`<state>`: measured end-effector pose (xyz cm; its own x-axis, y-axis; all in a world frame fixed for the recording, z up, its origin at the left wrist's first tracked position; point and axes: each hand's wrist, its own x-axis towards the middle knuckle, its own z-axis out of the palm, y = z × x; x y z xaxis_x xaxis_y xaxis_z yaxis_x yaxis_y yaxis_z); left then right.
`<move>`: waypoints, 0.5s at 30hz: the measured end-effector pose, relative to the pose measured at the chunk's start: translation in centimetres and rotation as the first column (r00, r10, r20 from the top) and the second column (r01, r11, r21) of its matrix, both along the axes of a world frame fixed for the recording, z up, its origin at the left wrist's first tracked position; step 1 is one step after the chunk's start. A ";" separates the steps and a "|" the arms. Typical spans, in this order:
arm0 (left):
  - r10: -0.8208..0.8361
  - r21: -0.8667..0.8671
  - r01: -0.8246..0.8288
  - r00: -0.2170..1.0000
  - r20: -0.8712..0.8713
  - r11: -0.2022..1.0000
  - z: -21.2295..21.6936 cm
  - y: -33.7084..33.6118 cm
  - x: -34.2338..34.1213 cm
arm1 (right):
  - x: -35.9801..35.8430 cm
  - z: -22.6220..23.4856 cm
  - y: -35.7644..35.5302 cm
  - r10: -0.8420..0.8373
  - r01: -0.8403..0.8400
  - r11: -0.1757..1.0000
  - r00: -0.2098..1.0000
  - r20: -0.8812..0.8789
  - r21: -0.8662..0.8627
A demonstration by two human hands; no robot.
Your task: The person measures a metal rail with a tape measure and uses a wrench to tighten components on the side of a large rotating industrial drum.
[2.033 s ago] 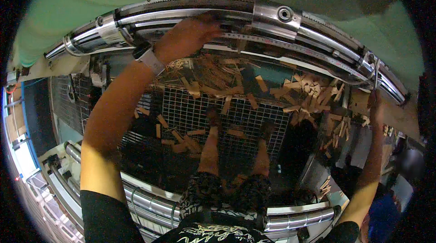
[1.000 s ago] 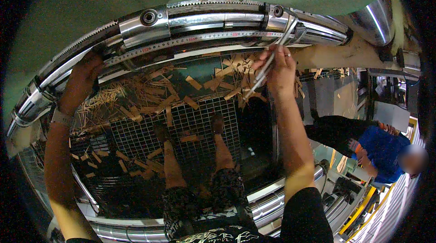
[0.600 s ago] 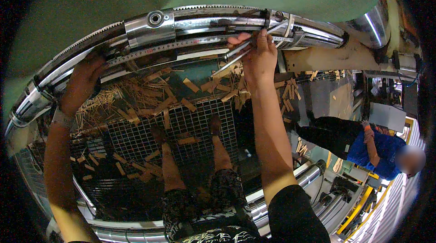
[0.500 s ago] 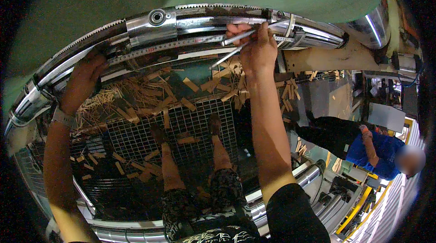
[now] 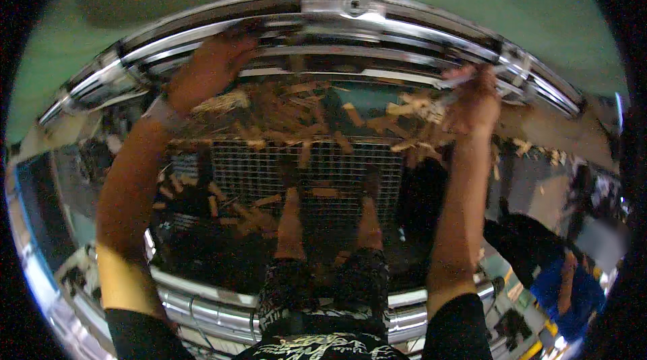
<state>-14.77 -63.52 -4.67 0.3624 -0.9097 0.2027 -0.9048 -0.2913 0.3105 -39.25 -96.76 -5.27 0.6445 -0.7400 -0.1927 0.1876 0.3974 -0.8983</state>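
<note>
Left hand (image 5: 209, 70) of mine grips the shiny metal rail (image 5: 350, 23) overhead-front, fingers wrapped on it; my right hand (image 5: 475, 94) closes around a slim metal tool (image 5: 455, 80) just beneath that rail, above wood scraps (image 5: 323, 114) on the mesh grating (image 5: 269, 171).

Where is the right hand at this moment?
In the head view, the right hand is up at the upper right, on the curved metal rail, above the wood scraps on the mesh grate.
</note>
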 end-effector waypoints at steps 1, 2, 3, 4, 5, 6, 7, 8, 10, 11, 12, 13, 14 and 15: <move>-0.008 0.027 0.008 1.000 -0.012 1.000 1.1 -1.0 -0.7 | -0.6 -0.5 -0.8 -0.001 0.001 1.000 1.000 0.026 -0.007; 0.016 0.070 -0.017 1.000 0.024 0.997 0.6 -0.5 -0.4 | -1.1 -0.7 -1.2 0.004 -0.004 1.000 0.999 0.053 -0.017; 0.020 0.065 -0.022 1.000 0.024 0.998 1.3 -0.4 -0.9 | -1.9 -1.2 -1.7 0.019 -0.020 0.999 1.000 -0.006 -0.041; 0.012 0.042 -0.013 1.000 0.021 0.999 2.0 -0.9 -1.2 | -3.3 -1.1 -2.6 0.019 -0.025 0.996 0.997 -0.068 -0.083; 0.007 0.038 -0.008 1.000 0.023 0.999 2.0 -0.4 -1.1 | -4.5 -1.7 -3.2 0.035 -0.074 0.973 0.984 -0.174 -0.221; -0.002 0.025 0.002 1.000 0.020 1.000 1.3 -0.2 -0.8 | -6.1 -2.3 -4.2 0.028 -0.132 0.925 0.959 -0.282 -0.357; -0.011 0.015 0.010 1.000 0.017 1.000 1.0 0.1 -0.7 | -7.8 -2.5 -5.5 -0.026 -0.122 0.913 0.935 -0.354 -0.389; -0.003 0.003 0.003 1.000 0.000 1.000 1.2 0.0 -1.0 | -9.5 -2.6 -7.3 -0.088 -0.112 0.898 0.902 -0.422 -0.425; -0.010 -0.032 0.009 0.999 -0.035 0.999 2.0 -1.0 -1.5 | -12.9 -2.9 -13.0 -0.106 -0.257 0.777 0.847 -0.521 -0.575; -0.031 -0.011 0.030 0.998 -0.056 0.999 2.4 -1.6 -1.7 | -14.7 -3.0 -16.5 -0.107 -0.296 0.752 0.827 -0.552 -0.589; -0.042 -0.041 0.041 0.999 -0.020 0.998 2.2 -1.8 -1.7 | -16.0 -2.4 -19.0 -0.087 -0.357 0.719 0.805 -0.587 -0.596; -0.045 -0.062 0.046 0.999 0.015 0.997 1.8 -1.9 -1.7 | -16.0 -1.8 -20.0 -0.047 -0.424 0.684 0.787 -0.616 -0.594; -0.045 -0.082 0.049 0.998 0.053 0.995 1.6 -1.8 -1.7 | -15.6 -1.2 -20.2 -0.011 -0.478 0.647 0.773 -0.634 -0.594; -0.012 -0.041 0.013 1.000 0.023 0.999 1.6 -1.5 -1.9 | -14.6 -0.5 -19.0 0.022 -0.519 0.615 0.764 -0.645 -0.594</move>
